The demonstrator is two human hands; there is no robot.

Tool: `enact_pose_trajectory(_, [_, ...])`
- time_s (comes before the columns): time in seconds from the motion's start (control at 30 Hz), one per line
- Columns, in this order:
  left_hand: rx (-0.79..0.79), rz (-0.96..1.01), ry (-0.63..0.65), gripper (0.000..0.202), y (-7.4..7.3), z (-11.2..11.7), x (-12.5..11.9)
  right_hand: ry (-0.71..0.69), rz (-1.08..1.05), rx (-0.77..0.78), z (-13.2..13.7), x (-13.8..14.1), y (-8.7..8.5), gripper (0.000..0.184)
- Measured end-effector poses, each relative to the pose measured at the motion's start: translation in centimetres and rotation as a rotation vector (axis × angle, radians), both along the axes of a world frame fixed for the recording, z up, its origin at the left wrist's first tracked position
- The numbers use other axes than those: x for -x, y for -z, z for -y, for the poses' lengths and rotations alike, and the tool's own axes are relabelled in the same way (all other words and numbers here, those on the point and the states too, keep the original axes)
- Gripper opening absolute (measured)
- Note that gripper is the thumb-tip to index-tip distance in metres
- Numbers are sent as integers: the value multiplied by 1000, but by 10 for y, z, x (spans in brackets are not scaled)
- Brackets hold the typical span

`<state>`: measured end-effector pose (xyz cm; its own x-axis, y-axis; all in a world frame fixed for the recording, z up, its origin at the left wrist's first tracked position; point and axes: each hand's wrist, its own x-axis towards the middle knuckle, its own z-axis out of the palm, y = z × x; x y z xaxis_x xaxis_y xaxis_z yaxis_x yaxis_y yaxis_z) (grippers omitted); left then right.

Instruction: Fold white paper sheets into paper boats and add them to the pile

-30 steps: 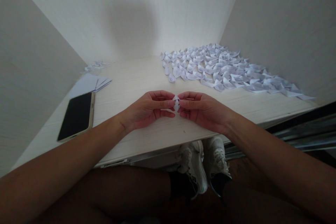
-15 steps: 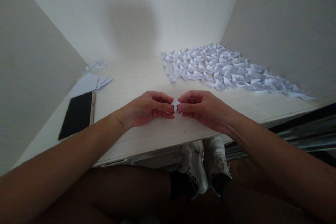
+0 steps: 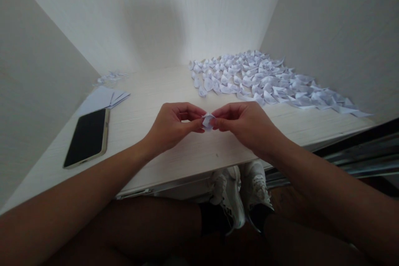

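A small folded piece of white paper [image 3: 207, 120] is pinched between the fingertips of both my hands, just above the pale wooden shelf [image 3: 168, 91]. My left hand [image 3: 174, 126] grips it from the left with thumb and forefinger closed. From the right, my right hand [image 3: 246, 124] pinches it the same way. Both wrists are raised slightly off the shelf near its front edge.
A large heap of small folded white paper pieces [image 3: 262, 79] covers the shelf's back right. A phone [image 3: 85, 137] lies face up at the left, with flat paper sheets [image 3: 102, 97] behind it and a few paper scraps [image 3: 109, 77] in the back left corner. White walls enclose three sides. My white shoes [image 3: 240, 195] show below the front edge.
Both hands have lifted a little off the shelf and tilted, still pinching the paper piece, which now looks turned between the fingertips.
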<state>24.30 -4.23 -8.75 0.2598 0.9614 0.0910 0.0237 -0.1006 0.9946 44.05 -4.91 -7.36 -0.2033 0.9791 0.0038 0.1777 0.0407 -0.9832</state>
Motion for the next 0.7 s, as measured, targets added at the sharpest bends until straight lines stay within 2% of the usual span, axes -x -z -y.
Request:
enact_pose_trajectory(0.07, [-20, -8, -24, 28, -1, 1, -2, 28, 52, -79, 1, 2, -3, 21])
enact_pose_trajectory(0.13, [-17, -6, -13, 27, -1, 1, -1, 26, 67, -94, 1, 2, -4, 19])
enact_pose_trajectory(0.33, [39, 29, 60, 30, 4, -4, 3, -78, 19, 55, -2, 0, -4, 23])
enact_pose_trajectory(0.43, [65, 45, 81, 29, 4, -3, 3, -124, 26, 63, -4, -3, -4, 20])
enact_pose_trajectory(0.7, [-20, -22, 8, 29, -2, 3, -2, -83, 214, -141, -3, -3, -7, 19])
